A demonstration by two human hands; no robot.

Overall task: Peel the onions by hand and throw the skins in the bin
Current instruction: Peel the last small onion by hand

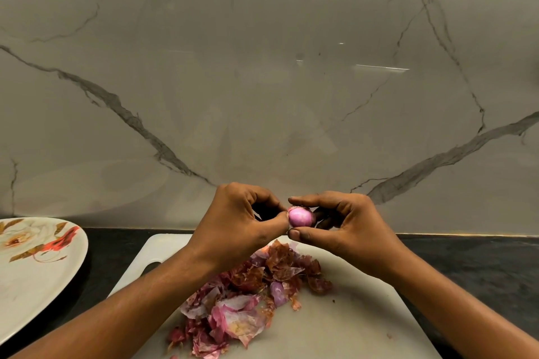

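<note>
Many peeled skins (248, 297) lie heaped on the white cutting board (335, 326), so the peeling looks well along; no bin shows, and the skins are not yet thrown away. One small onion (301, 217), mostly bare and pink, is held above the board's far edge. The right hand (347, 224) pinches it between thumb and forefinger, its other fingers curled. The left hand (242, 218) is closed at the onion's left end, thumb and fingertips nipping a remaining bit of skin. A flowered plate (38, 265) sits left of the board.
</note>
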